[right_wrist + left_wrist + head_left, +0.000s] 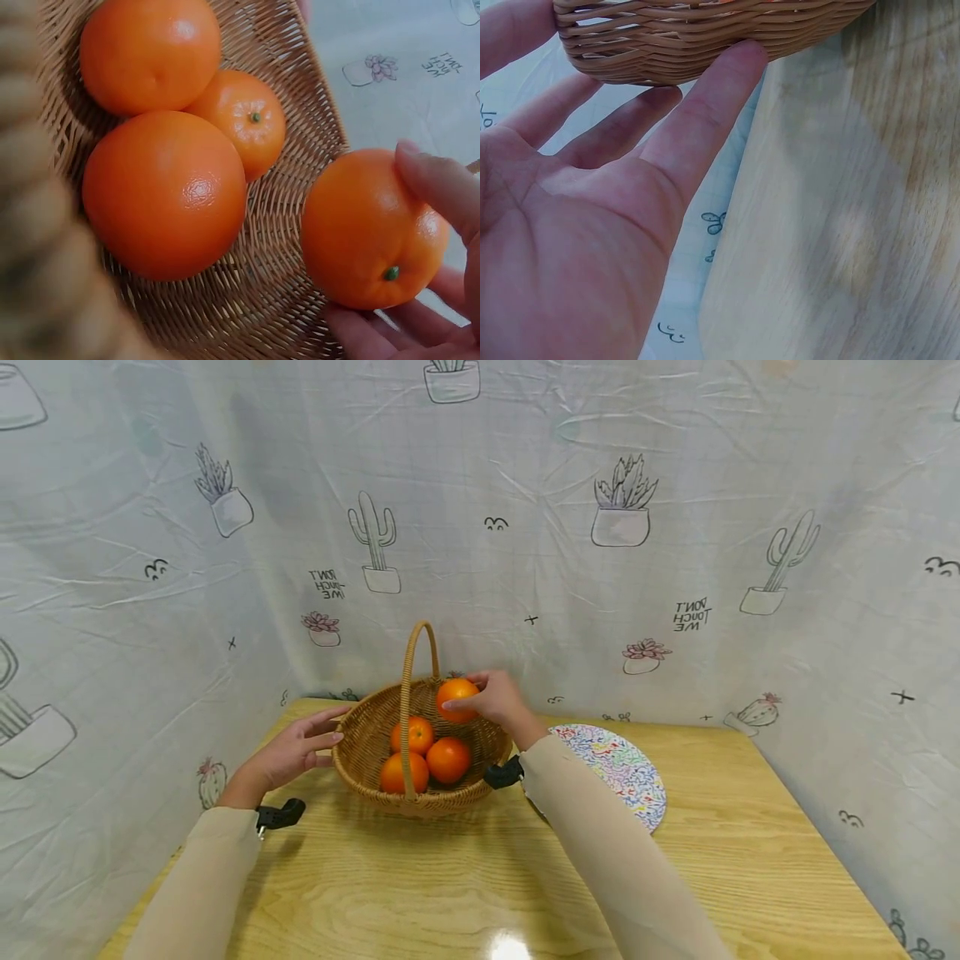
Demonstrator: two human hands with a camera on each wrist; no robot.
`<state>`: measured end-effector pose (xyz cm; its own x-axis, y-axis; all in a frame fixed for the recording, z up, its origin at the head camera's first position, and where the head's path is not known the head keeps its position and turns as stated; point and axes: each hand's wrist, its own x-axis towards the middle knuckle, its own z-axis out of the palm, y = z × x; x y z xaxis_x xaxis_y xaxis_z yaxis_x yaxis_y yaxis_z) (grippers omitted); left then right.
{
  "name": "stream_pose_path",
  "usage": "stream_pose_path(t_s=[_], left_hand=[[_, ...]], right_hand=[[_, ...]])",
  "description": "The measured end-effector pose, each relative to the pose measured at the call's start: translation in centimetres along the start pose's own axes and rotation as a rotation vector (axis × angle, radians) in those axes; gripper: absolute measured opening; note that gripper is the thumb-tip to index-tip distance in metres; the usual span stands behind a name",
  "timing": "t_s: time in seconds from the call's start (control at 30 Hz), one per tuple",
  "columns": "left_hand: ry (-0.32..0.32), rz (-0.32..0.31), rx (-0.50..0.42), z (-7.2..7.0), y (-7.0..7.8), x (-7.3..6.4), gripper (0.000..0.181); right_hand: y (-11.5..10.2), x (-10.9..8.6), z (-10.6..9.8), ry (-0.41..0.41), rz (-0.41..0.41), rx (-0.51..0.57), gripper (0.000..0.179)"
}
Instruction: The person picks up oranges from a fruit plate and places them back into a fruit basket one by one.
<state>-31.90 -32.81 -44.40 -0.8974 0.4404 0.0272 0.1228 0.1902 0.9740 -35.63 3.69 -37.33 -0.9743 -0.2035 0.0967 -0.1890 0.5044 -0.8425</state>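
Note:
My right hand point(498, 700) holds an orange point(457, 700) at the right side of a wicker basket point(360, 743), pinching it between thumb and fingers. In the right wrist view this orange point(375, 232) shows a green stem end, and the fingers wrap its side and underside. Three more orange fruits lie together in the basket: a big one point(165, 195), another point(150, 56), and a smaller one with a green stem point(255, 120). My left hand point(288, 752) is at the basket's left side, its fingers nearly straight, with fingertips point(746, 56) against the woven wall point(652, 45).
A round mat with a multicoloured squiggle pattern point(622, 768) lies right of the basket, partly behind the right sleeve. The basket's tall handle point(406, 693) arches over the fruit. A white curtain with plant drawings point(555, 585) hangs behind the wooden table point(420, 893).

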Motion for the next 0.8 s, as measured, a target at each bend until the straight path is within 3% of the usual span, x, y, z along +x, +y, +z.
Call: stream_pose_path(t_s=[0.3,0.47,0.67,0.8], left_hand=[[0.005,0.015,-0.019,0.2,-0.3,0.0,0.068],[0.0,0.017,-0.022,0.3,-0.3,0.0,0.069],[0.001,0.013,0.003,0.3,-0.2,-0.2,0.066],[0.02,-0.002,0.044,0.3,0.1,-0.4,0.066]], right_hand=[[-0.5,0.2,0.4,0.0,0.12,-0.126,0.073],[-0.3,0.3,0.3,-0.014,0.15,-0.134,0.063],[0.0,-0.2,-0.6,-0.098,0.121,-0.094,0.052],[0.2,-1.0,-1.9,-0.124,0.08,-0.053,0.055]])
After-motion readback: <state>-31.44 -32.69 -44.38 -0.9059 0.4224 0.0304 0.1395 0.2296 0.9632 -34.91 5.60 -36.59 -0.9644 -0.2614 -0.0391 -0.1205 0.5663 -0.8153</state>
